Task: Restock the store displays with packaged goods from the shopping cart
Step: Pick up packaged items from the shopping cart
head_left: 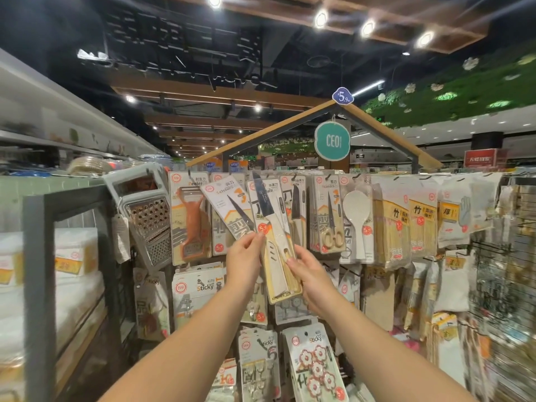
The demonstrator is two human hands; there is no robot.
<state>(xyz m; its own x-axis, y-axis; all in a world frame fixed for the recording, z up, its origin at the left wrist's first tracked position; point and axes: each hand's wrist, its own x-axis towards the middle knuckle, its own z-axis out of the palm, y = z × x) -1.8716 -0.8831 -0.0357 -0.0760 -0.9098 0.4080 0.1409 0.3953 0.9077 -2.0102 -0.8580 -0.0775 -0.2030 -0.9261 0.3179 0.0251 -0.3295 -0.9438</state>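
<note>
Left hand (245, 258) pinches lower edge of tilted scissors pack (229, 210): white card, orange accent, dark blades showing. Right hand (311, 274), fingers curled, grips knife pack (275, 242): dark blade, white handle, cream card, red price sticker. Both packs raised before hanging display rack (417, 181), beside peeler pack (190, 219).

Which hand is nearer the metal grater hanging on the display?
Left. The left hand sits just right of the grater, pinching packaged scissors. The right hand is farther right, holding the packaged knife.
</note>
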